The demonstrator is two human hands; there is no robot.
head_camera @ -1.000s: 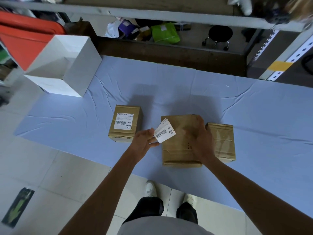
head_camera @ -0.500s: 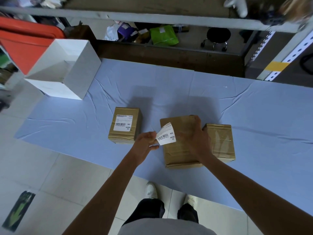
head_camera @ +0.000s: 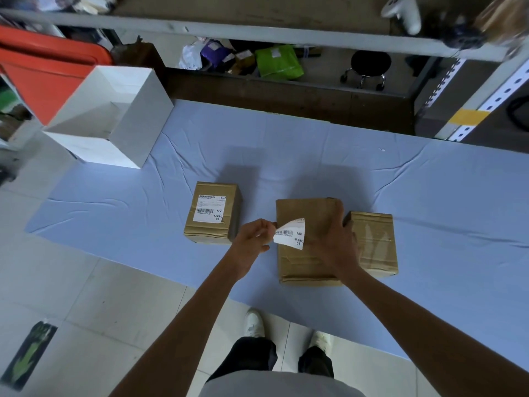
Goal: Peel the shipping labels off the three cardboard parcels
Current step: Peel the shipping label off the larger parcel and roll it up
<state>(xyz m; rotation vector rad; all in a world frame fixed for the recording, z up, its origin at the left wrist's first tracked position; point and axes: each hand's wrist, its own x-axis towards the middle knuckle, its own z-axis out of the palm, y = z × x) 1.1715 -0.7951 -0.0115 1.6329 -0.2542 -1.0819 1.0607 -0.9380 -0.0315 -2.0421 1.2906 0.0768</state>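
Observation:
Three brown cardboard parcels stand on the blue cloth. The left parcel (head_camera: 213, 213) carries a white shipping label (head_camera: 209, 209) flat on its top. The middle parcel (head_camera: 306, 242) has bare cardboard on top, and my right hand (head_camera: 333, 242) rests on its right side with fingers spread over the far right corner. My left hand (head_camera: 253, 236) pinches the left edge of a curled white label (head_camera: 292, 234) with a barcode, which hangs over the middle parcel's left edge. The right parcel (head_camera: 373, 243) shows only clear tape on top.
An open white box (head_camera: 114, 116) stands at the cloth's far left corner. A blue cloth (head_camera: 429, 224) covers the low surface. Beyond it are a dark wooden edge, a metal rack, a stool and bags. My feet stand on the tiled floor below.
The label in my left hand has curled over and dropped slightly toward the middle parcel's left edge. My right hand stays on that parcel.

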